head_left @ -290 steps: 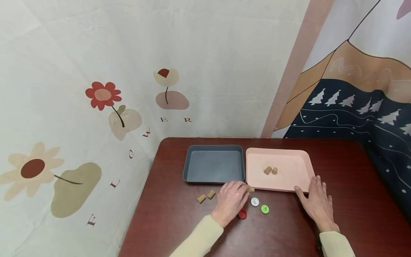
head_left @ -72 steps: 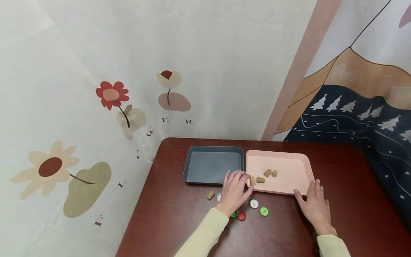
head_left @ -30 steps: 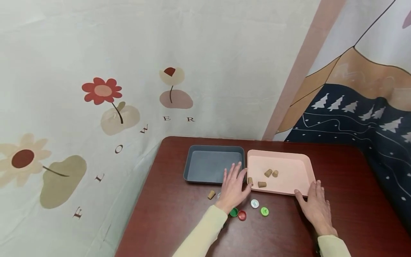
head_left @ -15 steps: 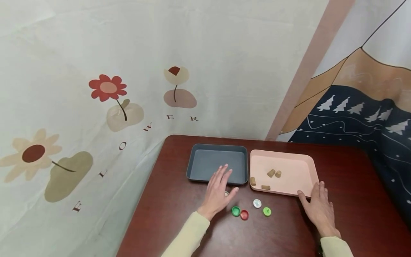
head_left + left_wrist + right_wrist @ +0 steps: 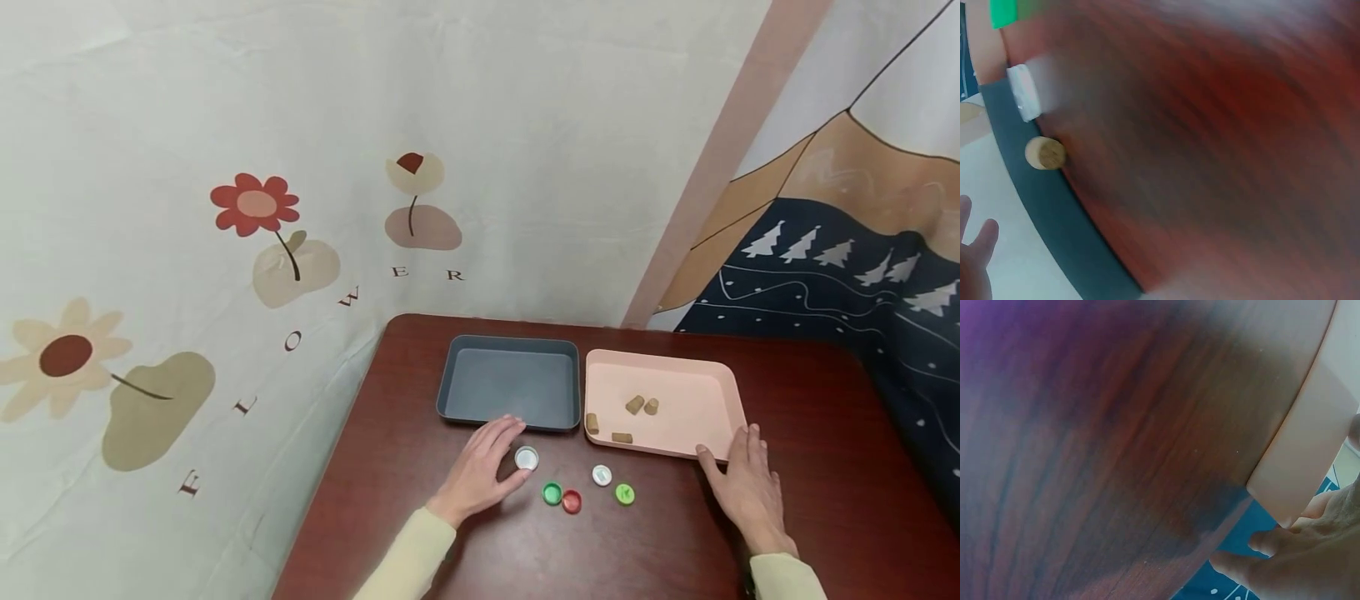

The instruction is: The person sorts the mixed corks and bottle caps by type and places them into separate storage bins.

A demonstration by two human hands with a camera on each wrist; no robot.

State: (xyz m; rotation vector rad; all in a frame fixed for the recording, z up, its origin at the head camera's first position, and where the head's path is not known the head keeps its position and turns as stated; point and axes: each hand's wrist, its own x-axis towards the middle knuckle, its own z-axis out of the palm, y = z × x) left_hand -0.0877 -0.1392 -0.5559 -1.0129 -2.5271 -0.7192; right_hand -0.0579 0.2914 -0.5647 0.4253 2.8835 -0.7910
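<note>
My left hand (image 5: pixel 480 475) hovers over the table in front of the dark blue-grey tray (image 5: pixel 508 422), fingers extended and thumb apart, with nothing visibly held. Beside its thumb lies a white bottle cap (image 5: pixel 527 458). A cork (image 5: pixel 1045 153) stands out in the left wrist view near that tray; in the head view the hand hides it. Several corks lie in the pink tray (image 5: pixel 690 387), among them one cork (image 5: pixel 592 423) at its left wall. My right hand (image 5: pixel 746 487) rests at this tray's front right corner, fingers straight; its fingertips (image 5: pixel 1225 561) also show in the right wrist view.
On the table (image 5: pixel 525 558), in front of the trays, lie a green cap (image 5: pixel 552 493), a red cap (image 5: pixel 572 501), a smaller white cap (image 5: pixel 602 475) and a light green cap (image 5: pixel 625 494). A printed curtain (image 5: pixel 525 167) hangs behind the table.
Two corks have been added to the pink tray, and one other cork has gone from the table's left. My left hand has let go of a cork and moved left. My right hand stays put.
</note>
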